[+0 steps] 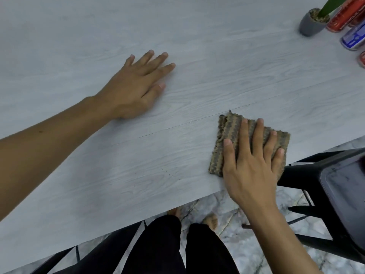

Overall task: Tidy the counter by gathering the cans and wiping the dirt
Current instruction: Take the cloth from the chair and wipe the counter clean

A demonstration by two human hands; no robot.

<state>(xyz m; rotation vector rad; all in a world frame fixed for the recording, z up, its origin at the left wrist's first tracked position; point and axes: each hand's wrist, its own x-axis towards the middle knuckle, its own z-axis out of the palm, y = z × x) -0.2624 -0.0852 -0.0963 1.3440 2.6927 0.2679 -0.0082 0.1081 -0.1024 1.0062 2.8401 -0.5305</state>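
Observation:
A folded brown patterned cloth (229, 131) lies on the pale wood-grain counter (197, 46) close to its front edge. My right hand (250, 167) presses flat on the cloth with straight fingers. My left hand (136, 86) rests flat on the bare counter farther left, fingers spread, holding nothing. At the far right corner stand a red can (343, 16), a blue can (353, 37) and part of another red can (362, 58), cut off by the frame edge. A few small dark specks lie on the counter left of the cloth.
A small grey pot (309, 24) with a green plant stands beside the cans. A black chair (335, 186) sits at the counter's front right, below the edge. My legs and bare feet show over a marble-tiled floor (237, 244).

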